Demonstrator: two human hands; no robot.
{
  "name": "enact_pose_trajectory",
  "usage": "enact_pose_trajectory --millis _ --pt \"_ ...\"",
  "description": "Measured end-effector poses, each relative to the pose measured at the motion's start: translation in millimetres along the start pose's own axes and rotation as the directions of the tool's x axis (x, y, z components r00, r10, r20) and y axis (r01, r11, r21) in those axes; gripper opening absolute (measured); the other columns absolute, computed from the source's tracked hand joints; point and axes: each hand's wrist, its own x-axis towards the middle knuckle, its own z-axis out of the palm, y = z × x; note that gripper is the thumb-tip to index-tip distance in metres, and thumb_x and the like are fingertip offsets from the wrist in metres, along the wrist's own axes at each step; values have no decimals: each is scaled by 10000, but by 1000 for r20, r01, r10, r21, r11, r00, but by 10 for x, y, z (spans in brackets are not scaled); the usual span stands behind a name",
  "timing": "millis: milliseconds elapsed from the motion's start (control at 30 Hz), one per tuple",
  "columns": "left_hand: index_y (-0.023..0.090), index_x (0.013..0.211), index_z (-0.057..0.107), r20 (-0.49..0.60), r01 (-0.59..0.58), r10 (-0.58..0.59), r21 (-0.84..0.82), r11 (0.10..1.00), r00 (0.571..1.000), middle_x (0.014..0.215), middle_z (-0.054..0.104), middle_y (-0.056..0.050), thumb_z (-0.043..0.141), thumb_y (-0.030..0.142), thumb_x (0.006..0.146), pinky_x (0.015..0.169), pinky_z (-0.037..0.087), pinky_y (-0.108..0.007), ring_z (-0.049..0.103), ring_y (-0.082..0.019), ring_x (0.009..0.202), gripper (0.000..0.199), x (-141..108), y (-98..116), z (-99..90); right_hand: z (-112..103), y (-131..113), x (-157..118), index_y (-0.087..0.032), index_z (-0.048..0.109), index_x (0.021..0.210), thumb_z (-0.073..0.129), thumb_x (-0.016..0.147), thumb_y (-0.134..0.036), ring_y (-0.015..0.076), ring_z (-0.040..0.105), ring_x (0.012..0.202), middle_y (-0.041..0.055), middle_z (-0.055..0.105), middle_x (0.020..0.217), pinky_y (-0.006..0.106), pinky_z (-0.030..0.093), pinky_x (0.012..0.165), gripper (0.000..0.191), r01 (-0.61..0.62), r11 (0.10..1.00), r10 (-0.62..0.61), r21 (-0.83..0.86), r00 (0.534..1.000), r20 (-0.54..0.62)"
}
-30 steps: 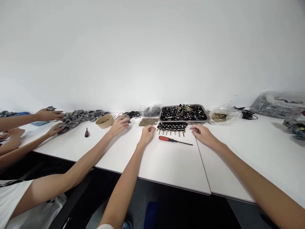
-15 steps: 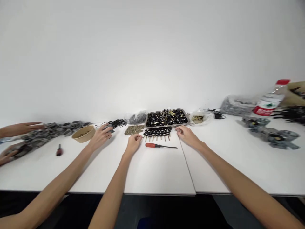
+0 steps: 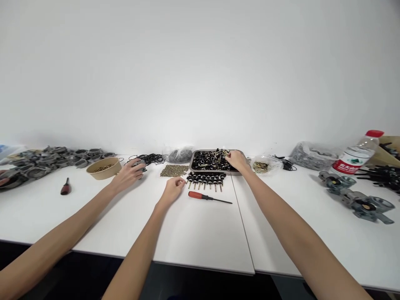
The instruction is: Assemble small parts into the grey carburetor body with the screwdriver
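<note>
My left hand (image 3: 173,189) rests on the white table with thumb and fingertips pressed together, beside a neat row of black parts with brass stems (image 3: 205,178). Whatever lies between those fingertips is too small to name. Over the right part of a metal tray (image 3: 191,167), my right hand (image 3: 236,161) reaches in among loose black and brass parts (image 3: 208,159). Its fingers are pinched, and what they hold is hidden. A red-handled screwdriver (image 3: 200,195) lies in front of the row. Small brass pieces (image 3: 173,171) are spread behind my left hand.
A co-worker's hand (image 3: 128,174) holds a grey metal part (image 3: 141,165) left of mine. A paper bowl (image 3: 104,175), another screwdriver (image 3: 65,187) and grey castings (image 3: 51,160) lie further left. Rightward are plastic bags (image 3: 265,164), a bottle (image 3: 351,160) and carburetor-like castings (image 3: 364,204).
My right hand has moved from the right end of the row up into the tray. My left hand stays beside the row. The view has shifted slightly.
</note>
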Motion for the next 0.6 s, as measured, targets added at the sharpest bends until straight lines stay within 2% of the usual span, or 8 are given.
enact_pose_trajectory --millis 133,233,333,433,533,600 --pt "214 658 673 10 -5 5 -10 1000 1000 558 530 -17 649 324 750 543 279 -282 407 -139 541 145 -2 18 -2 15 -8 -25 -141 660 893 617 922 -333 171 645 868 54 681 932 373 522 826 200 -23 999 24 42 999 -25" --pt "207 645 668 15 0 1 -37 999 1000 547 513 -15 656 316 753 530 268 -276 401 -131 532 154 -9 53 6 -163 -31 -43 -138 680 774 616 891 -259 235 644 892 126 697 899 412 492 840 180 -24 994 34 105 995 -92" --pt "202 681 668 35 8 -5 -84 996 999 552 492 -4 656 337 774 505 281 -269 404 -112 499 165 -40 147 15 -363 -199 -144 -134 711 826 567 895 -265 273 642 918 167 708 950 436 478 848 207 22 979 4 205 992 -124" --pt "214 847 682 72 30 -14 -232 972 997 663 548 -3 668 398 788 452 316 -263 465 -100 465 193 -87 290 11 -378 -532 -435 -162 745 854 627 857 -340 236 663 816 116 737 895 375 513 758 213 113 931 -116 348 993 -14" --pt "212 1007 665 124 72 -16 -455 888 992 801 606 -27 729 442 743 416 369 -271 537 -112 466 356 -116 400 -2 -170 -903 -846 -188 767 810 692 804 -346 194 665 701 69 749 814 311 517 642 174 159 862 -248 481 961 126" --pt "190 1018 661 151 90 -13 -521 849 988 798 622 -40 756 460 714 434 420 -294 558 -129 472 417 -113 421 -5 3 -1102 -1073 -180 766 781 684 810 -333 169 650 633 53 742 755 277 498 582 176 168 823 -309 543 934 178"
